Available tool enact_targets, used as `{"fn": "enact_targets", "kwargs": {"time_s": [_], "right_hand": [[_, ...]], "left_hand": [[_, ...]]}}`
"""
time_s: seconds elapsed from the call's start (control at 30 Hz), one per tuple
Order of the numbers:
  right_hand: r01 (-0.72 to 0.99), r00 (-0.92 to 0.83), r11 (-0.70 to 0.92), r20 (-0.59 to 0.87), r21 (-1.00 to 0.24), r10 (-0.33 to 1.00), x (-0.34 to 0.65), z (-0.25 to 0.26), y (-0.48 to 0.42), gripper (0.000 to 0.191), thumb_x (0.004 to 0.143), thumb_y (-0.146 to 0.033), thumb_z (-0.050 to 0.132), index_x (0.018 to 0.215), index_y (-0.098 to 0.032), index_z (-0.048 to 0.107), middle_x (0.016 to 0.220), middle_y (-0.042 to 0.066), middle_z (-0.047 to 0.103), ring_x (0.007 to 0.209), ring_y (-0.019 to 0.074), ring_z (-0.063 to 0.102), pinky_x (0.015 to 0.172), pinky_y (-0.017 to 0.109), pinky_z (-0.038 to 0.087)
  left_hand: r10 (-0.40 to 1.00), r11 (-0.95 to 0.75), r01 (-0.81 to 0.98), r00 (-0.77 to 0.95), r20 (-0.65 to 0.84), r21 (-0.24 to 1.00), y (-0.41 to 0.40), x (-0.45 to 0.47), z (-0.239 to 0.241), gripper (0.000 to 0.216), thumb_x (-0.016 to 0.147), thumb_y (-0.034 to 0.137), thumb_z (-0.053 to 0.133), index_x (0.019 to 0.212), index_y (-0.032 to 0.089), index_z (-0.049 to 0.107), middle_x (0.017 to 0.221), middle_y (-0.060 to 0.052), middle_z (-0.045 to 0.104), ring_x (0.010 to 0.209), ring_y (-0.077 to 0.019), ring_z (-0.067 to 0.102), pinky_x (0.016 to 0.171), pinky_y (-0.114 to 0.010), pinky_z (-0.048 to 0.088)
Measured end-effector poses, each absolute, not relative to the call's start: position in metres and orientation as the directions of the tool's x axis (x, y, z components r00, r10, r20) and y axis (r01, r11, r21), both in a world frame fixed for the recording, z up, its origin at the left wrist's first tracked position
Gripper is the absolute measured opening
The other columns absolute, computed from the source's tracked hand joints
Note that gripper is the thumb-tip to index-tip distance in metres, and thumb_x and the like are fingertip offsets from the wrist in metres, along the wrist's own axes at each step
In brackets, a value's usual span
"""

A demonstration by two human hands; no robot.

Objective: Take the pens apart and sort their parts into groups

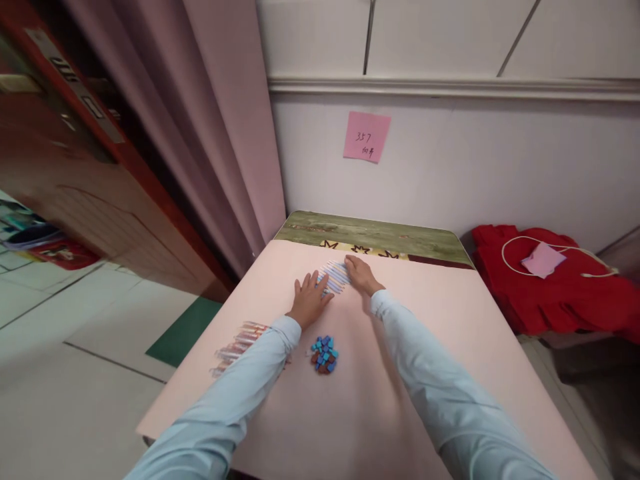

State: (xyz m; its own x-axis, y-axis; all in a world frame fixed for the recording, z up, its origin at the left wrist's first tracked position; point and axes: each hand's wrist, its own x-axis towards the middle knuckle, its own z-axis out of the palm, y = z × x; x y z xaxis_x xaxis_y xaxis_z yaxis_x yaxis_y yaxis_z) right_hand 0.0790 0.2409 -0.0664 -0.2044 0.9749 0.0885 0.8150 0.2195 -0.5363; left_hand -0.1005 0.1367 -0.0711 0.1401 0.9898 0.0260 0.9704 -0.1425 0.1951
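Observation:
Both of my hands rest on a small row of pale blue-and-white striped sticks (336,276) lying on a pink table (425,333). My left hand (309,299) lies flat with fingers spread on the near left end of the row. My right hand (361,273) presses flat on its far right end. Close behind my left wrist sits a small heap of blue and brown blocks (325,354). A second row of reddish striped sticks (239,344) lies at the table's left edge, partly under my left sleeve.
A green patterned strip (373,235) covers the table's far end against the white wall, which bears a pink note (367,136). A pink curtain (220,127) hangs at left. Red cloth with a white cord (550,280) lies at right.

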Motion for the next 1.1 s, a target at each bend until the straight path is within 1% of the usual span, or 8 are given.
{"fn": "enact_targets", "kwargs": {"time_s": [0.13,0.3,0.6,0.7,0.8,0.9,1.0,1.1], "right_hand": [[0.797,-0.156,0.169,0.072,-0.579,0.985,0.11,-0.06,0.229,0.035,0.096,-0.031,0.043,0.12,-0.02,0.067,0.112,0.006,0.072,0.098,0.0186,0.064,0.084,0.027,0.045],[0.808,-0.13,0.115,0.015,-0.578,0.991,0.135,-0.07,0.178,0.017,0.082,-0.035,0.064,0.083,-0.02,0.071,0.076,0.002,0.072,0.07,0.016,0.063,0.063,0.024,0.042],[0.867,-0.156,0.134,-0.007,-0.48,0.988,0.121,-0.067,0.14,0.016,0.08,-0.011,0.058,0.081,-0.016,0.073,0.085,0.012,0.073,0.081,0.0221,0.064,0.072,0.029,0.04],[0.841,-0.258,0.209,-0.031,-0.499,0.966,0.103,-0.065,0.121,0.017,0.077,-0.01,0.058,0.077,-0.017,0.073,0.08,0.01,0.074,0.076,0.0201,0.065,0.069,0.027,0.04],[0.786,-0.369,0.292,-0.034,-0.544,0.929,0.083,-0.064,0.101,0.011,0.078,-0.017,0.065,0.069,-0.021,0.071,0.069,0.002,0.072,0.067,0.0157,0.063,0.064,0.023,0.04],[0.762,-0.377,0.322,0.019,-0.561,0.926,0.076,-0.061,0.103,0.019,0.086,-0.03,0.062,0.072,-0.021,0.071,0.07,0.002,0.072,0.067,0.0157,0.063,0.066,0.023,0.042],[0.784,-0.265,0.29,0.125,-0.549,0.956,0.082,-0.059,0.136,0.028,0.095,-0.033,0.048,0.098,-0.017,0.071,0.094,0.009,0.073,0.085,0.0204,0.065,0.078,0.028,0.044],[0.799,-0.159,0.281,0.265,-0.531,0.951,0.086,-0.066,0.182,0.04,0.094,-0.036,0.05,0.124,-0.012,0.062,0.12,0.016,0.066,0.11,0.0253,0.059,0.095,0.034,0.043]], "left_hand": [[0.99,-0.139,0.965,0.141,0.005,0.22,0.137,-0.102,-0.069,0.057,0.098,0.046,0.039,0.15,0.025,0.039,0.159,-0.016,0.031,0.146,-0.0361,0.028,0.113,-0.063,0.022],[0.993,-0.11,0.947,0.116,-0.001,0.302,0.14,-0.103,-0.06,0.052,0.1,0.042,0.032,0.146,0.021,0.044,0.159,-0.018,0.032,0.146,-0.0337,0.029,0.113,-0.065,0.022],[0.95,-0.147,0.792,-0.053,0.307,0.593,0.124,-0.152,-0.002,0.051,0.1,0.043,0.029,0.122,0.014,0.064,0.136,-0.011,0.061,0.133,-0.023,0.048,0.115,-0.04,0.034],[0.956,-0.079,0.772,-0.122,0.268,0.631,0.111,-0.172,-0.004,0.044,0.096,0.041,0.039,0.119,0.014,0.066,0.124,-0.011,0.067,0.112,-0.0232,0.062,0.104,-0.038,0.046],[0.991,-0.071,0.841,-0.003,0.136,0.536,0.104,-0.181,-0.019,0.044,0.084,0.026,0.056,0.127,0.015,0.062,0.123,-0.012,0.067,0.097,-0.0222,0.068,0.095,-0.036,0.051],[0.96,-0.279,0.894,0.265,0.088,0.351,0.104,-0.182,-0.035,0.06,0.079,0.018,0.063,0.138,0.019,0.055,0.14,-0.013,0.056,0.122,-0.0261,0.058,0.107,-0.039,0.043],[0.882,-0.47,0.865,0.469,0.052,0.175,0.108,-0.181,-0.046,0.076,0.081,0.023,0.066,0.151,0.026,0.036,0.159,-0.012,0.033,0.145,-0.0296,0.032,0.117,-0.048,0.027],[0.801,-0.598,0.799,0.597,0.045,0.057,0.116,-0.181,-0.05,0.079,0.087,0.035,0.062,0.156,0.028,0.024,0.164,-0.012,0.021,0.15,-0.0295,0.02,0.119,-0.052,0.018]]}}
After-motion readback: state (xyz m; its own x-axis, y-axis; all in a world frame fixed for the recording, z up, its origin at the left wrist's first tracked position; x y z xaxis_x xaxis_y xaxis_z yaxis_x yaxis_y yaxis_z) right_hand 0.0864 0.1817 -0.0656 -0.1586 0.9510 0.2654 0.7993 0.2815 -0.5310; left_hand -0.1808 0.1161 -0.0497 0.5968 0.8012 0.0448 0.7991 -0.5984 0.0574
